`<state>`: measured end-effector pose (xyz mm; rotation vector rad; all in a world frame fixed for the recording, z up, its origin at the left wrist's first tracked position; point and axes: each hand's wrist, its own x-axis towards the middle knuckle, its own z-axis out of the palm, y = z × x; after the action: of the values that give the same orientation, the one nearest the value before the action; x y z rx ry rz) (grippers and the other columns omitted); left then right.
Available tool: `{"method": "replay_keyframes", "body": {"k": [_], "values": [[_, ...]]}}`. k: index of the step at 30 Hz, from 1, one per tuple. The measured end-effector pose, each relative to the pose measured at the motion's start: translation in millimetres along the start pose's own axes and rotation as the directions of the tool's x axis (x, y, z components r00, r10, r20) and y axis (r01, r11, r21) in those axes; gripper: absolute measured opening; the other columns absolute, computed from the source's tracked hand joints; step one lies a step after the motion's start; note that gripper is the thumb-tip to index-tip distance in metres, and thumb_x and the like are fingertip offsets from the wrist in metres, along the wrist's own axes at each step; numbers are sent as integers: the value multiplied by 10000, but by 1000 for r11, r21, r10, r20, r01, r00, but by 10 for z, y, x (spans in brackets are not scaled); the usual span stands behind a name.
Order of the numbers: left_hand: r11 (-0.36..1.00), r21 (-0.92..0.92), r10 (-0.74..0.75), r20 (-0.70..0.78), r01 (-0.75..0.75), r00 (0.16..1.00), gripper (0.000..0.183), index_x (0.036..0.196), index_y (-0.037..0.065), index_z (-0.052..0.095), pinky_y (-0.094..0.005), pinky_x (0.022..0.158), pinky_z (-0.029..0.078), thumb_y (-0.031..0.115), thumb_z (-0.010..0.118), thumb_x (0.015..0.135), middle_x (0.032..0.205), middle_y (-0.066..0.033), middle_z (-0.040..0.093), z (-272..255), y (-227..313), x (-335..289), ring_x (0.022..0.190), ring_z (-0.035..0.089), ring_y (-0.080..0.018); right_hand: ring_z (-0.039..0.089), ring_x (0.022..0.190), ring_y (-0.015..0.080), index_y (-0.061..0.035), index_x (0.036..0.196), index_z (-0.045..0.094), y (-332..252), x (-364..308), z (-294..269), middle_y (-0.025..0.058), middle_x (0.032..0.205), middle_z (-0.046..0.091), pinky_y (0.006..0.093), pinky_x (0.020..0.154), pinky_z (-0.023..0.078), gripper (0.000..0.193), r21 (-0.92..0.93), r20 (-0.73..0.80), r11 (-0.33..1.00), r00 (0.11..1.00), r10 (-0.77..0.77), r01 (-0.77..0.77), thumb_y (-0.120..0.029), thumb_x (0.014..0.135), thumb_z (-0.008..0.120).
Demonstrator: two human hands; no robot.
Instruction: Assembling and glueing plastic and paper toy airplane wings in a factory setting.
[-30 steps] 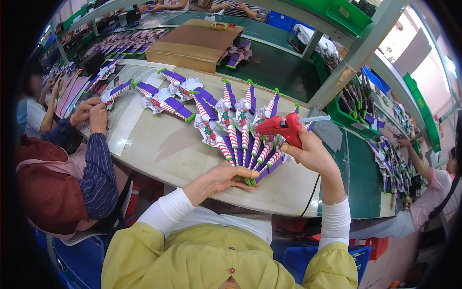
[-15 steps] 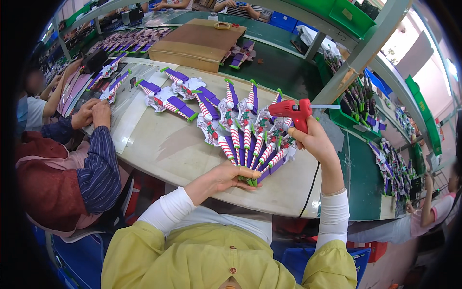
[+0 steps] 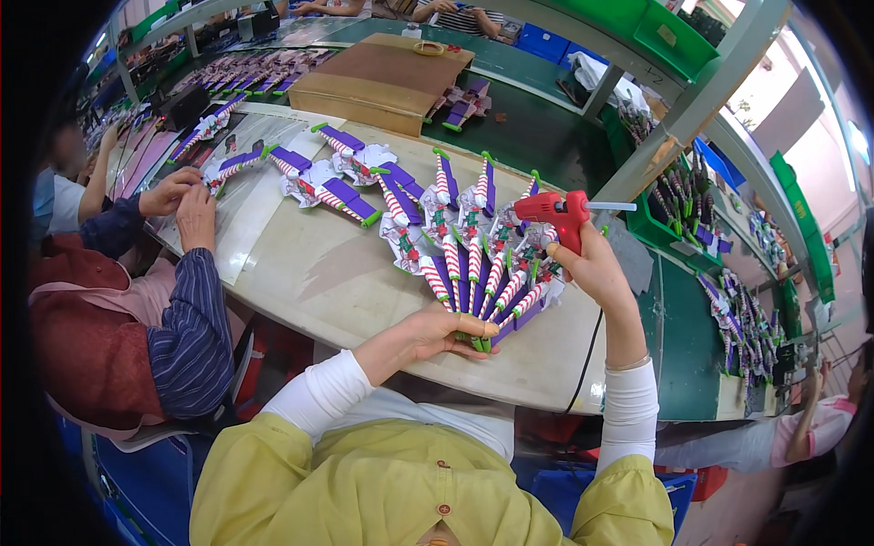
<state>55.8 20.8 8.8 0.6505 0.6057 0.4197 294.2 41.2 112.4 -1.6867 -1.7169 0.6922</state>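
Observation:
My left hand [image 3: 432, 335], near the table's front edge, is closed around the green tips of several toy wing pieces [image 3: 473, 259]. These fan out away from me, purple with red-and-white striped edges and white centre parts. In my right hand [image 3: 592, 270] is a red glue gun [image 3: 555, 212], gripped by its handle. A pale glue stick [image 3: 612, 207] sticks out of its back, and its nozzle points left over the right side of the fan. Whether the nozzle touches a piece, I cannot tell. Two more wing pieces [image 3: 341, 202] lie left of the fan.
A cardboard box [image 3: 373, 91] stands at the table's far edge, beside a green conveyor [image 3: 537, 136]. On the left a co-worker's hands [image 3: 187, 205] work at a wing piece. A metal post [image 3: 669, 136] and green bins [image 3: 678, 232] stand to the right. A black cord [image 3: 590, 359] hangs over the front edge.
The co-worker on the left has shifted their hands and turned a wing piece. My hands keep their hold on the wing pieces and glue gun, with hardly any movement.

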Motion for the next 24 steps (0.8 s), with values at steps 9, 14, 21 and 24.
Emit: {"method": "replay_keyframes", "body": {"k": [9,14,21,24], "values": [[1000,8,-1,25,1,1000,385,1209,-18,560,-432,777,600,22,683,847,1087,-141,661,-23,-9,25,950,684,-362,628,757,432,38,1008,530,-225,-187,139,259,782,628,477,672,476,284,-410,-112,898,968,-223,159,-133,825,664],[1000,6,15,10,-15,1000,380,1195,-16,573,-426,777,600,35,698,840,1062,-135,672,-23,-23,15,937,689,-350,630,728,353,62,1023,536,-402,-204,60,215,749,613,416,660,467,343,-123,118,984,986,-118,132,-182,829,680],[1000,15,5,19,-5,1000,385,1197,-9,574,-411,771,601,33,702,836,1064,-131,674,-7,-21,26,921,694,-329,616,726,309,85,1026,524,-413,-135,85,195,765,612,400,677,469,387,-180,265,974,960,-86,137,-202,822,684],[1000,14,10,17,-11,1000,390,1200,-9,572,-412,771,601,29,702,834,1063,-132,674,6,-5,9,921,694,-330,615,730,315,82,1030,521,-446,-127,78,192,760,612,404,680,470,390,-180,260,973,961,-97,146,-202,818,685]]}}
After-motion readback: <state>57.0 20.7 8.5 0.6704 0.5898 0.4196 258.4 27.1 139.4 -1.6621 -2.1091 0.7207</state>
